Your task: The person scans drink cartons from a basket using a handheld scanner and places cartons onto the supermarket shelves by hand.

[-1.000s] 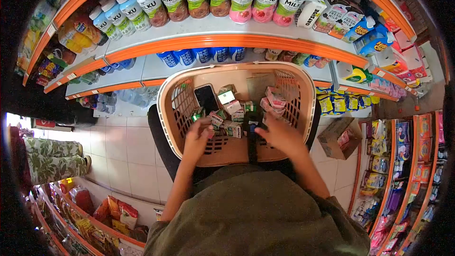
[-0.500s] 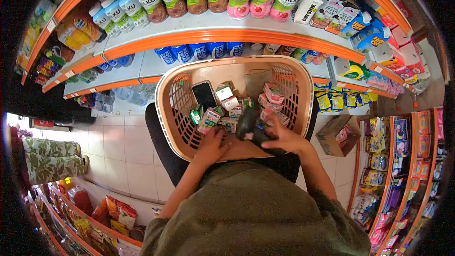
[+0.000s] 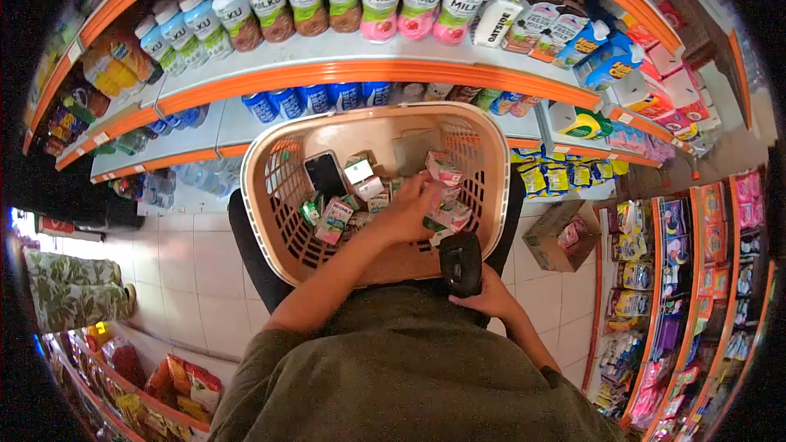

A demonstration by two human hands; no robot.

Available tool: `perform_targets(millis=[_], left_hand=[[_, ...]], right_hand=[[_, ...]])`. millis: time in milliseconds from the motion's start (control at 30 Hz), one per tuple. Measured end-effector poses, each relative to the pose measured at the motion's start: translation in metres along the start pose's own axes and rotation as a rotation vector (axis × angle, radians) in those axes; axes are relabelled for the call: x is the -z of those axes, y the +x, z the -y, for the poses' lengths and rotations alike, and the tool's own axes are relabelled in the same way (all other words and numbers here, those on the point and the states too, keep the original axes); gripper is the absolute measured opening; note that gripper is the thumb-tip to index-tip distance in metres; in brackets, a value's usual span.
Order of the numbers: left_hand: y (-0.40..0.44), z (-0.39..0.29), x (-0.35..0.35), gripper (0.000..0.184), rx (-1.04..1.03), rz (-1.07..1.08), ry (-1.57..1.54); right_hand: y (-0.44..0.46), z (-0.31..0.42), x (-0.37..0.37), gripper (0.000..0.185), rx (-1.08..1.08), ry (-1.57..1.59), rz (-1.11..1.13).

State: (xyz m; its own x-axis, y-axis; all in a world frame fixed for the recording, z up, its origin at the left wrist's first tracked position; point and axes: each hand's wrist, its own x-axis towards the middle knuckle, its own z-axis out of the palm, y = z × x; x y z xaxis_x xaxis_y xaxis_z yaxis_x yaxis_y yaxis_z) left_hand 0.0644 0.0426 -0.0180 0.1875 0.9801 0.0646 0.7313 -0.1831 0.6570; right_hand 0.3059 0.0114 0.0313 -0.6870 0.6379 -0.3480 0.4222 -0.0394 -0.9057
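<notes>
A peach plastic laundry basket [image 3: 255, 196] rests on my lap with small drink cartons inside. My left hand [image 3: 407, 214] reaches across it, its fingers closed around a small pink-and-white carton [image 3: 443, 197] at the right side, which they partly cover. At the basket's near right edge my right hand [image 3: 490, 295] grips a black handheld barcode scanner [image 3: 461, 265]. A smartphone [image 3: 326, 174] with a dark screen leans at the far left inside. Beside it are a white box [image 3: 359, 170] and a pink-and-white Indomilk carton [image 3: 334, 221].
A shelf [image 3: 368, 72] of Milku bottles [image 3: 381, 2] curves in front, with blue Pocari Sweat cans [image 3: 314, 99] below. An open cardboard box [image 3: 560, 236] sits on the tiled floor to the right. Packed shelves [image 3: 651, 295] stand at right, a snack rack [image 3: 131, 376] at lower left.
My left hand has moved from the near side rightward onto the pink cartons. My right hand has drawn the scanner back out of the basket toward my body. The view has shifted slightly.
</notes>
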Motion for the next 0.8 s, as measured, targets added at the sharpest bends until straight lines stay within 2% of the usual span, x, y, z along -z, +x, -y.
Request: perform_targets(millis=[33,133,333,433,600,667,800], left_hand=[[0.005,0.002,-0.003,0.082,-0.145,0.018,0.077],[0.008,-0.006,-0.018,0.079,-0.136,0.012,0.178],[0.007,0.009,-0.022,0.07,-0.244,-0.051,0.079],[0.014,0.025,-0.01,0.07,-0.033,-0.072,0.269],[0.044,0.043,0.004,0.079,-0.044,0.05,0.456],[0.058,0.044,0.006,0.082,-0.344,0.118,0.505],[0.077,0.054,-0.005,0.084,-0.445,0.038,0.504]], right_hand=[[-0.002,0.001,0.001,0.082,0.002,-0.015,-0.011],[-0.007,-0.009,0.004,0.078,0.028,-0.025,-0.05],[-0.003,-0.016,0.005,0.07,0.06,-0.126,-0.11],[-0.003,-0.011,0.003,0.064,0.052,-0.087,-0.142],[0.0,-0.03,0.005,0.06,0.038,-0.105,-0.172],[-0.001,-0.016,0.007,0.052,0.014,-0.007,-0.109],[0.001,-0.026,0.003,0.056,0.092,0.008,-0.191]])
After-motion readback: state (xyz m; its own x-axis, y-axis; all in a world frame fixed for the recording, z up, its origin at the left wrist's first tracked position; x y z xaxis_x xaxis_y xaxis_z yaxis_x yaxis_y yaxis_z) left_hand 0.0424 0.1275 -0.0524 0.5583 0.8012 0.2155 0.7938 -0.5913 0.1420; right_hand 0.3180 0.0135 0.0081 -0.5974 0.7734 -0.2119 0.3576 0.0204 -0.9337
